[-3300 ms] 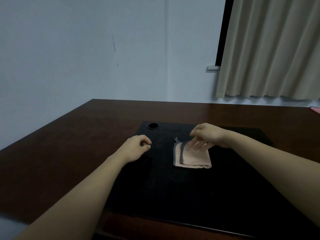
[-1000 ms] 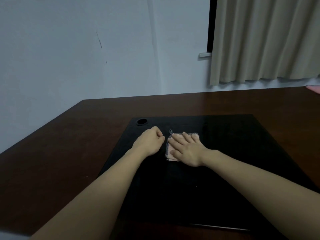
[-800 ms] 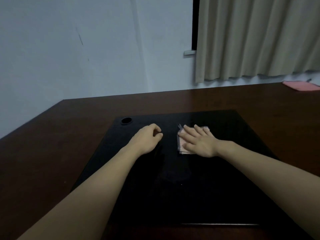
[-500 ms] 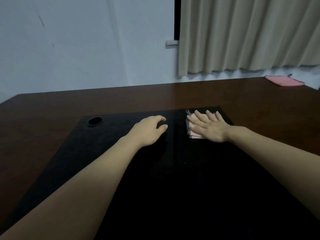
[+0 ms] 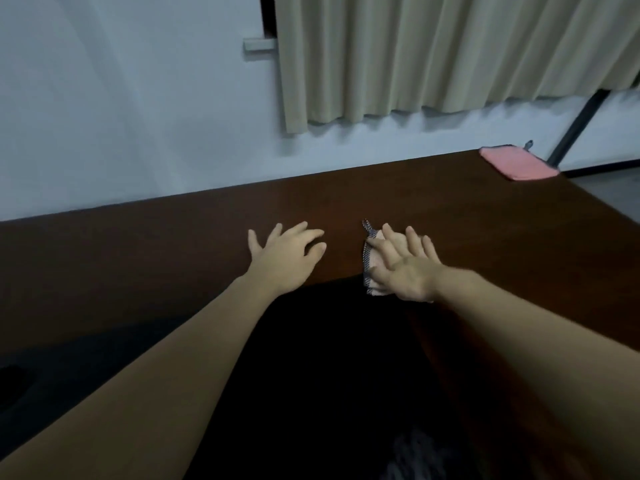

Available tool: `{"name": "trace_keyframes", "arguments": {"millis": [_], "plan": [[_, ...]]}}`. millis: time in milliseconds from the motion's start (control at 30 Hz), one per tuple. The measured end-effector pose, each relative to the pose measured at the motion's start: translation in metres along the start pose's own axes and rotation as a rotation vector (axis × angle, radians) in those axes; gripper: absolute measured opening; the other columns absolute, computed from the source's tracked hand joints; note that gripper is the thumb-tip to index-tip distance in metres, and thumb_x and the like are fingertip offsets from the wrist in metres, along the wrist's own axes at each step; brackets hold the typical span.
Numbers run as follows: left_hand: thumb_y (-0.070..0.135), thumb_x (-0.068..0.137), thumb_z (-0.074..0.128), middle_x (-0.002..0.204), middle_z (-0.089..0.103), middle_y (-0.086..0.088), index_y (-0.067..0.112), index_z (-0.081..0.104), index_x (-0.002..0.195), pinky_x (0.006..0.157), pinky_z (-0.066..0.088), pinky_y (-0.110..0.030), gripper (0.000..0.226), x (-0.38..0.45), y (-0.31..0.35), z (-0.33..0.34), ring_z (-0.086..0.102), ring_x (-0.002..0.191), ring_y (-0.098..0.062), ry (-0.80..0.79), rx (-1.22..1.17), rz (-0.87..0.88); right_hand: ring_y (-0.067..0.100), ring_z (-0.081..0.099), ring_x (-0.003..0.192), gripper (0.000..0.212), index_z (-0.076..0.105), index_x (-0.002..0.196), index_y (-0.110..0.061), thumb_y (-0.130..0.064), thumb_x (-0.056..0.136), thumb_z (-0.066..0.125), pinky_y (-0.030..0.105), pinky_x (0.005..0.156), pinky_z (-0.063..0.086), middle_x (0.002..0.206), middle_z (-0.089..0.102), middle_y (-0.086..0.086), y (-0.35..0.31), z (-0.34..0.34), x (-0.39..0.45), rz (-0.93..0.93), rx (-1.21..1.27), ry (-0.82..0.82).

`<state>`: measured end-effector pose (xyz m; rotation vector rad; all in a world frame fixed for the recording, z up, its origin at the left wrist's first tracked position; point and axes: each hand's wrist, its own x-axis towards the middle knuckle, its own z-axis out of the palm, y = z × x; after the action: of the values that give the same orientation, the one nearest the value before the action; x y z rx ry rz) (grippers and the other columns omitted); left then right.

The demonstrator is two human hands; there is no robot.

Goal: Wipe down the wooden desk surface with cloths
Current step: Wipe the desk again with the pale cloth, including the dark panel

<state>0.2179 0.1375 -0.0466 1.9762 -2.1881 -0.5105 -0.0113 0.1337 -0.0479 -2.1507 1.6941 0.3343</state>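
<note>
A small peach cloth with a dark stitched edge is pressed flat onto the wooden counter by the right hand, whose fingers are straight and laid side by side across the fabric. The cloth is seen just past the far edge of a black mat, its near end overlapping that edge, and only its left border and a corner by the fingertips are left uncovered. The left hand is held just beside it, to the left, with the fingers spread and relaxed and nothing gripped; whether the palm is touching the wood cannot be told. Both bare forearms are stretched forward over the mat, which covers the near part of the counter. A second cloth, pink and folded, is laid at the far right corner of the counter, well apart from the hands. Behind the counter a pale wall is seen, with a beige curtain hung above the right half. The lower part of the view is dark and slightly blurred
</note>
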Motion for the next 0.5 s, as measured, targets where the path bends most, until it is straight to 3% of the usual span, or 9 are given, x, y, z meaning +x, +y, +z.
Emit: {"name": "trace_keyframes", "arguments": {"millis": [133,300,367,433,500], "plan": [[0.06,0.105,0.024,0.167,0.018,0.012,0.046,0.033,0.153,0.114,-0.01,-0.069,0.051,0.039,0.03,-0.005,0.009,0.155,-0.032,-0.054,0.012,0.013,0.031,-0.03,0.15,0.081,-0.025,0.155,-0.036,-0.075,0.093,0.009,0.05,0.122,-0.017,0.165,-0.028,-0.005,0.036,-0.005,0.006,0.026,0.01,0.057],[0.063,0.103,0.017,0.169,0.01,0.01,0.046,0.02,0.157,0.116,-0.012,-0.066,0.057,0.085,0.069,-0.009,0.003,0.156,-0.03,-0.137,0.045,0.027,0.032,-0.033,0.148,0.1,-0.025,0.157,-0.031,-0.085,0.073,-0.015,0.05,0.123,-0.015,0.163,-0.033,-0.001,0.096,-0.041,0.033,0.062,-0.078,-0.071],[0.064,0.103,0.016,0.17,0.008,0.009,0.046,0.017,0.158,0.117,-0.011,-0.065,0.058,0.103,0.078,-0.009,0.001,0.156,-0.03,-0.17,0.051,0.019,0.034,-0.032,0.148,0.097,-0.02,0.159,-0.025,-0.083,0.083,-0.007,0.049,0.123,-0.014,0.165,-0.029,0.004,0.11,-0.054,0.045,0.113,-0.05,-0.089],[0.062,0.104,0.016,0.17,0.006,0.009,0.045,0.016,0.159,0.118,-0.011,-0.063,0.058,0.121,0.086,-0.006,-0.002,0.156,-0.029,-0.182,0.037,0.007,0.034,-0.029,0.15,0.08,-0.012,0.162,-0.02,-0.066,0.101,0.013,0.049,0.122,-0.013,0.167,-0.023,0.007,0.11,-0.061,0.056,0.187,0.131,-0.055],[0.06,0.105,0.018,0.17,0.004,0.008,0.044,0.015,0.159,0.119,-0.01,-0.062,0.057,0.138,0.094,-0.001,-0.004,0.156,-0.027,-0.177,0.034,0.002,0.036,-0.027,0.15,0.074,-0.011,0.161,-0.018,-0.057,0.105,0.017,0.051,0.123,-0.014,0.167,-0.024,0.01,0.1,-0.058,0.067,0.232,0.235,0.003]]}}
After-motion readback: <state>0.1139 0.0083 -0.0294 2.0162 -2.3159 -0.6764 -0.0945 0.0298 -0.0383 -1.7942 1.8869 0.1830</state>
